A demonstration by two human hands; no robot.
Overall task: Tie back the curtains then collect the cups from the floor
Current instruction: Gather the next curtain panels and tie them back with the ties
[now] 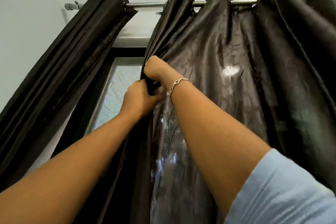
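Gathering the right curtain point(227, 78) at its inner edge, both arms raised toward the rod point(149, 4). Right hand point(154, 71) uppermost, curled in a fist round the bunched edge. Left hand point(140, 99) just below and nearly touching it, fingers and thumb pinching the same folds. Thin bracelet point(179, 83) on the right wrist, pale blue sleeve point(281, 187) at lower right. Left curtain point(72, 60) bunched at the far end of the rod, clear of the window point(118, 87), with no tie visible on it. No cups in view, the floor being out of sight.

Judging by the sheen and the loose creases: thin, satiny cloth, soft and probably slippery, apt to slide out of a slack hold. Likely light enough for one hand, yet long and threaded on the rod, so more inclined to drag sideways than to lift. Best taken as a whole gathered bundle, fingers wrapped right round, not by a single fold. Best tied lower down, out of view here.
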